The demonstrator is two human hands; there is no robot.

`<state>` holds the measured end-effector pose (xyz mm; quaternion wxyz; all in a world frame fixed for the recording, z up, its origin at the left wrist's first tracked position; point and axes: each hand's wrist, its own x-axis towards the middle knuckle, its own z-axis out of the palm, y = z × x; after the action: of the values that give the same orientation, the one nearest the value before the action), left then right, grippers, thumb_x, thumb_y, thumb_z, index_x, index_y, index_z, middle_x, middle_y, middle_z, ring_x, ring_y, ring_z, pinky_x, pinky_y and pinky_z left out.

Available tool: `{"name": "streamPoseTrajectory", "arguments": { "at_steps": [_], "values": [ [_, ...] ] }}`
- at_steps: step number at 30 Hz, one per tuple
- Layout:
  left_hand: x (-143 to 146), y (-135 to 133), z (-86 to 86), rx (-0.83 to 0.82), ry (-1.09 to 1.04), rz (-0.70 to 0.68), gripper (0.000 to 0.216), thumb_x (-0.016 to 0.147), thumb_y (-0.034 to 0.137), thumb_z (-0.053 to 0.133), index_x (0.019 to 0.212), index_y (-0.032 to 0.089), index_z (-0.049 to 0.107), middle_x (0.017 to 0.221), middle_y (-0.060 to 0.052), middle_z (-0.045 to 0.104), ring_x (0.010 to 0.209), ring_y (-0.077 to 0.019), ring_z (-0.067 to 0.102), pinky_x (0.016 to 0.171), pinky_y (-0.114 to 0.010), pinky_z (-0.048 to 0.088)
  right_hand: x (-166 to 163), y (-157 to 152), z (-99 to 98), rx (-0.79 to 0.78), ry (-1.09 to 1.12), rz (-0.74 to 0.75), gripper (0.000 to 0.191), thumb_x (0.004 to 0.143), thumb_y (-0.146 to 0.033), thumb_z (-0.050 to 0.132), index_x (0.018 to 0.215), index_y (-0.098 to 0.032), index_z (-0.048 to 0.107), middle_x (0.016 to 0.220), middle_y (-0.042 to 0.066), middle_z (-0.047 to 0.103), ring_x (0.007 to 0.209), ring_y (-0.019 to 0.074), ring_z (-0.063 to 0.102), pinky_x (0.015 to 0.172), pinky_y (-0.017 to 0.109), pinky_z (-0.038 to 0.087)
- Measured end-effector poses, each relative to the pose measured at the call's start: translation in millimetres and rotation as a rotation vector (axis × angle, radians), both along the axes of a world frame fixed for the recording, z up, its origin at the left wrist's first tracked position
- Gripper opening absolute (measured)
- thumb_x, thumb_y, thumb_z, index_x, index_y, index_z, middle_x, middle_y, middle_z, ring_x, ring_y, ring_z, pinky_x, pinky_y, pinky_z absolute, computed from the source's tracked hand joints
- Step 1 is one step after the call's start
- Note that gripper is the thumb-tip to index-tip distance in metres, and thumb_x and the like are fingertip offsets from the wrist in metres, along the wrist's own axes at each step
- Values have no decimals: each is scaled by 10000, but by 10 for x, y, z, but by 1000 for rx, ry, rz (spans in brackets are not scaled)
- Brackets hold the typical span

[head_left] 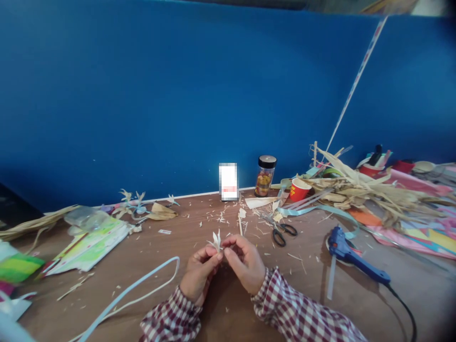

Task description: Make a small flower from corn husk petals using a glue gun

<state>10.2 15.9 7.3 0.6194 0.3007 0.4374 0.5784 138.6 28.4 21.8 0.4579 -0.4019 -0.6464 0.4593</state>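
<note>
My left hand (199, 273) and my right hand (244, 261) meet over the brown table (199, 228), both with fingers pinched together. Between the fingertips stands a small pale husk flower (216, 240) with pointed petals sticking up. Both wrists wear a red and white checked sleeve. A pale blue strip (142, 285) curves across the table just left of my left hand. Black-handled scissors (281, 232) lie a little beyond my right hand.
A blue glue gun (351, 256) with its cord lies at the right. Dry corn husks (359, 190), a red paper cup (298, 189) and a jar (265, 175) stand at the back right. Coloured paper (89, 247) and finished husk flowers (137, 202) lie left. Husk scraps litter the table.
</note>
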Motion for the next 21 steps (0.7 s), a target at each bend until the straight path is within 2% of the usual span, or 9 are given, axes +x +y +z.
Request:
{"name": "streamPoseTrajectory", "arguments": {
  "at_steps": [4, 7, 9, 12, 16, 19, 21],
  "values": [
    [4, 19, -28, 62, 132, 63, 185, 535, 222, 746, 532, 152, 575, 480, 64, 488, 423, -44, 401, 417, -159, 302, -10, 14, 0, -8, 28, -11, 189, 738, -294, 563, 878, -176, 515, 706, -9, 528, 536, 81, 432, 481, 184, 352],
    [-16, 38, -81, 189, 310, 58, 155, 545, 228, 734, 541, 147, 603, 606, 18, 564, 563, -100, 511, 535, -198, 399, -17, 27, -19, -19, 36, -19, 183, 720, -314, 589, 812, -173, 516, 615, -39, 469, 511, 75, 396, 463, 178, 327],
    [-26, 44, -110, 212, 392, 38, 137, 557, 242, 724, 583, 149, 627, 644, -1, 596, 616, -129, 541, 580, -223, 422, -13, 48, -47, -29, 59, -18, 157, 738, -314, 570, 786, -172, 519, 594, -45, 448, 513, 75, 391, 470, 179, 326],
    [-28, 39, -119, 133, 387, 0, 199, 551, 261, 728, 708, 164, 654, 626, 5, 629, 554, -116, 541, 526, -213, 419, 9, 108, -101, -79, 148, -4, 160, 754, -323, 554, 793, -172, 518, 617, -41, 465, 525, 73, 414, 488, 180, 351],
    [-26, 30, -103, 79, 336, -64, 327, 552, 266, 731, 854, 165, 653, 717, -27, 671, 536, -99, 538, 451, -179, 396, 45, 194, -158, -160, 240, -10, 175, 755, -336, 556, 808, -174, 515, 575, -59, 443, 460, 53, 382, 432, 164, 326],
    [-34, 31, -120, 72, 402, -59, 284, 623, 327, 674, 834, 137, 667, 571, -6, 626, 399, -52, 421, 359, -157, 313, 48, 208, -176, -174, 248, -9, 177, 746, -331, 570, 805, -171, 524, 564, -62, 433, 447, 47, 365, 413, 157, 310],
    [-37, 33, -139, 79, 435, -54, 263, 644, 344, 654, 790, 127, 673, 496, 14, 579, 372, -41, 376, 350, -154, 289, 36, 192, -177, -184, 260, 19, 179, 738, -325, 580, 805, -169, 523, 596, -51, 458, 479, 54, 400, 440, 161, 344]
  ]
}}
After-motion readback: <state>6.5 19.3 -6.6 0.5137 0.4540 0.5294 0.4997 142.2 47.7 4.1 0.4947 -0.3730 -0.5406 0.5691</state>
